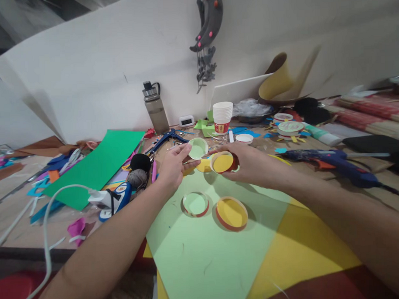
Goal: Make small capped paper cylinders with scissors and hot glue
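My left hand [173, 167] pinches a small round piece with a light green inside [198, 148] and holds it just above the table. My right hand [249, 163] is wrapped round a short cut cup ring with a yellow inside [222, 162]. The two pieces are held side by side, a little apart. Below them, two more cut rings rest on a light green paper sheet [206, 254]: one with a green inside [195, 204] and one with a yellow inside [232, 213]. A yellow sheet [304, 246] lies under the green one.
A stack of paper cups [222, 117] stands behind, with a water bottle [155, 108] to its left. A blue glue gun [331, 163] lies at right. A dark green sheet [98, 166], scissors, paper scraps, a white cable [47, 224] and bamboo rolls [371, 111] crowd the table.
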Demonstrator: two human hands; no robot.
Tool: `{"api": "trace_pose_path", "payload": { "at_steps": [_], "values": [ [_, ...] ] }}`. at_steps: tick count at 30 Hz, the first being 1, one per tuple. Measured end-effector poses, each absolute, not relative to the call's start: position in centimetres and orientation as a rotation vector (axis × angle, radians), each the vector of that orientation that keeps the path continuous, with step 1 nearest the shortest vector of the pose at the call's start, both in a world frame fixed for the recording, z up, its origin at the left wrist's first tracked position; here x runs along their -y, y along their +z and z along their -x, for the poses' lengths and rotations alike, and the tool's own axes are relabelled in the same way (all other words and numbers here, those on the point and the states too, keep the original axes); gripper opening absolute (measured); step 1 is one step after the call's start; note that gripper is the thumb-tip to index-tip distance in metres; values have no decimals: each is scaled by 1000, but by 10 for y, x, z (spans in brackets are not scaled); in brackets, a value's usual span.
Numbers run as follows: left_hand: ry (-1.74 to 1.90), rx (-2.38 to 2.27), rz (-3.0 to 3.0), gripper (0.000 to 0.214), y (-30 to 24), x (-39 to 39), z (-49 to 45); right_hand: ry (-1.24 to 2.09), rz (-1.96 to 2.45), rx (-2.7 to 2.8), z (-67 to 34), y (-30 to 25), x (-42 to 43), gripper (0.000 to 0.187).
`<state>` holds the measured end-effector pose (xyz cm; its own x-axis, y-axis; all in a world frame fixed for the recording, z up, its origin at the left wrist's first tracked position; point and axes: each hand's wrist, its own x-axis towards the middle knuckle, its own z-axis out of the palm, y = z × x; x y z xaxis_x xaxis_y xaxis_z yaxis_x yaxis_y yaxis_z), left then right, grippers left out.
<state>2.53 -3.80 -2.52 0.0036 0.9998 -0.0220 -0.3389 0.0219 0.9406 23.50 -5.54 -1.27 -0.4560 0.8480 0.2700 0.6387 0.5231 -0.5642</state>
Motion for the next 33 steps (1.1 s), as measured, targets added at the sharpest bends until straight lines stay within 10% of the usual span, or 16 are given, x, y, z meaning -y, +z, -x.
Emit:
{"api": "trace_pose_path", "payload": {
  "at_steps": [27,33],
  "values": [
    [1309,-964,-917,9,-27,41,-30,894,1097,1844,-233,-16,51,71],
    [1283,-921,-934,10,-27,42,-30,878,1125,1748,-234,-19,49,55]
  ]
}}
